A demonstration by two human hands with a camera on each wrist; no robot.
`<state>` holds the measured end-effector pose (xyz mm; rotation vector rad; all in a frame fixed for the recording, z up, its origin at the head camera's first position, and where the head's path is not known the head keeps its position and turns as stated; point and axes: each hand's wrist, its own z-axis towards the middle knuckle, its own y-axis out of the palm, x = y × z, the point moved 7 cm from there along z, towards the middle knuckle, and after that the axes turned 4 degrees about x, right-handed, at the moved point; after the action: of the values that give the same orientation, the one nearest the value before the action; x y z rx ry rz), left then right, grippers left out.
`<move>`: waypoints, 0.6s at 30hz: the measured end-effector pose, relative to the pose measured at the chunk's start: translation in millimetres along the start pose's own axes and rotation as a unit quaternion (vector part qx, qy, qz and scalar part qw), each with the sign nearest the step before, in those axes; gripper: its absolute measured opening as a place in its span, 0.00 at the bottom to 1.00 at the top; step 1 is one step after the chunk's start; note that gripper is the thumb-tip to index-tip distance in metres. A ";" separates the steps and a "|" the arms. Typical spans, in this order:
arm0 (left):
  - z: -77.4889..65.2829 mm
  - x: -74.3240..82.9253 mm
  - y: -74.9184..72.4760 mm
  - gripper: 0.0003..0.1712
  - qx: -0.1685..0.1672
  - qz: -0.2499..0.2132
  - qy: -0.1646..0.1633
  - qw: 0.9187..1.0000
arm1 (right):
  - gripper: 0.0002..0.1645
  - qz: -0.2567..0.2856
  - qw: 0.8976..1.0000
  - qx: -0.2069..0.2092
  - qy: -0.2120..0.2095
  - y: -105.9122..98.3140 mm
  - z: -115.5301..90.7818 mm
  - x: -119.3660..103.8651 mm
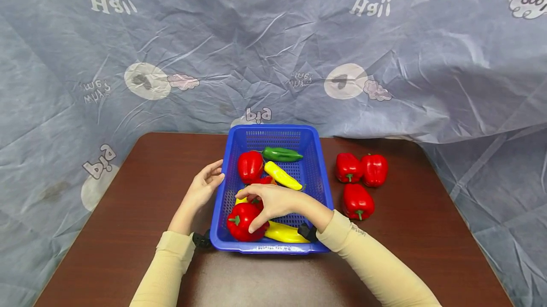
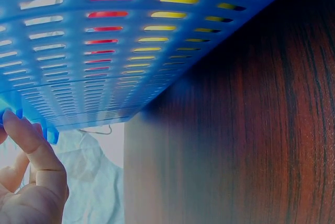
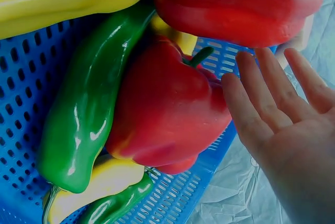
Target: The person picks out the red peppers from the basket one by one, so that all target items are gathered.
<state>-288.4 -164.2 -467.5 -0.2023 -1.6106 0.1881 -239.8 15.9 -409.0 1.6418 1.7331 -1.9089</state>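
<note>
A blue basket (image 1: pixel 220 228) holds several peppers. My left hand (image 1: pixel 204 187) is at its left wall, relaxed fingertips touching the rim; in the left wrist view bent fingers (image 2: pixel 31 145) reach the blue edge. My right hand (image 1: pixel 275 201) hovers inside the basket over a red bell pepper (image 1: pixel 243 221), its thumb overlapping the pepper's right side. The right wrist view has the hand's fingers straight and spread beside a red pepper (image 3: pixel 167 103), holding nothing. A yellow pepper (image 1: pixel 282 233) lies under the right wrist. Some peppers are partly hidden by the right hand.
To the basket's right, a group of 3 red bell peppers (image 1: pixel 356 200) sits on the brown table (image 1: pixel 410 240). Farther back in the basket lie a green pepper (image 1: pixel 282 154), a yellow pepper (image 1: pixel 283 176) and another red one (image 1: pixel 249 167). A patterned grey-blue cloth (image 1: pixel 273 50) hangs behind.
</note>
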 end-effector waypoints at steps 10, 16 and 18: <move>-2.2 2.0 0.4 0.30 0.003 -0.006 0.003 1.000 | 0.44 -0.067 0.997 -0.009 0.032 9.9 2.9 4.0; -2.6 1.5 0.5 0.30 0.000 -0.011 -0.004 1.000 | 0.44 -0.074 0.997 -0.004 0.033 12.5 4.8 4.9; -2.7 2.2 0.8 0.30 -0.001 -0.012 -0.004 1.000 | 0.44 -0.076 0.997 -0.002 0.030 11.9 5.1 5.0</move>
<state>-285.8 -162.9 -465.5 -0.1831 -1.6196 0.1690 -237.2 10.7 -421.5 1.6255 1.9363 -1.9352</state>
